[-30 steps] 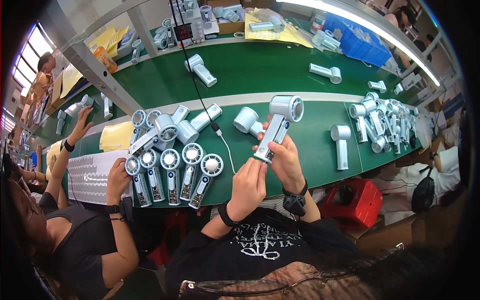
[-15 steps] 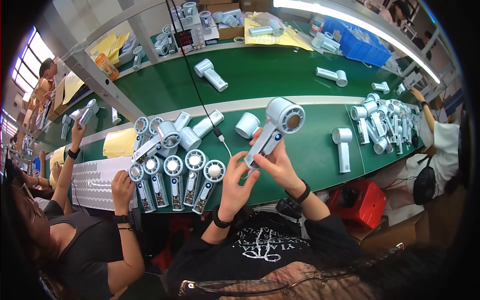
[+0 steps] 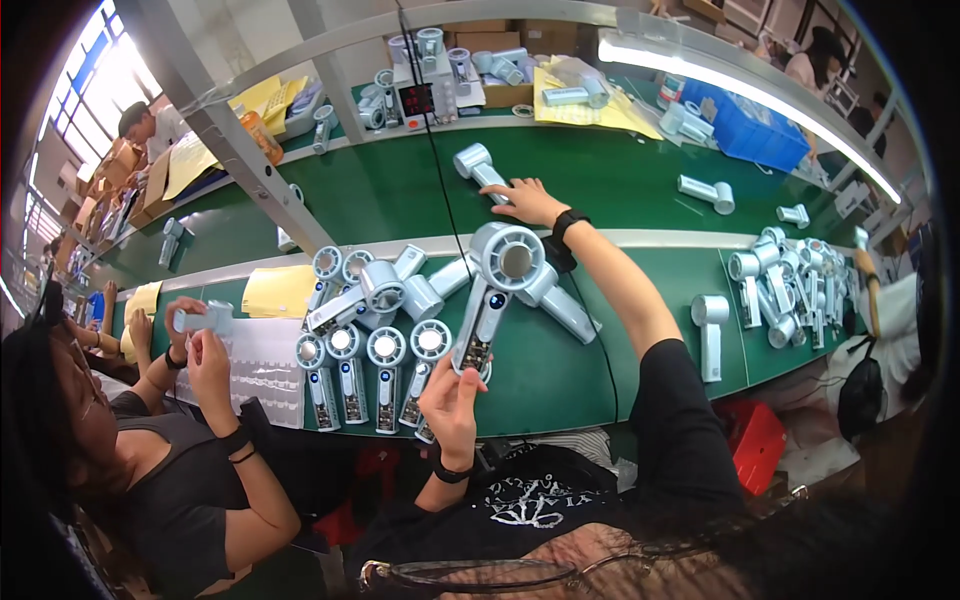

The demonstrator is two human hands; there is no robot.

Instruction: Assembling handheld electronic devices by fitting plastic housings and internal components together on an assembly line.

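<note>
In my left hand (image 3: 452, 405) is a pale blue handheld fan (image 3: 490, 300), gripped by the bottom of its handle and held upright. Its round grille faces me, and the handle's open front shows inner parts and a small blue spot. My right arm stretches across to the far green surface. There my right hand (image 3: 532, 203), fingers spread, touches the handle of another fan (image 3: 474, 160) lying tilted. Behind the held fan lies a further fan (image 3: 565, 312), partly hidden. Several fans (image 3: 386, 349) stand or lean in a cluster to the left.
A black cable (image 3: 436, 150) hangs from above. A pile of fans (image 3: 785, 275) lies at the right, with a single fan (image 3: 710, 335) nearer. A blue bin (image 3: 750, 130) stands at the back. On the left, a co-worker's hands hold a pale part (image 3: 205, 318) above a white tray (image 3: 265, 365).
My right hand has let go of the held fan and reached forward to the fan on the far surface. My left hand alone now holds its fan. The view has shifted.
</note>
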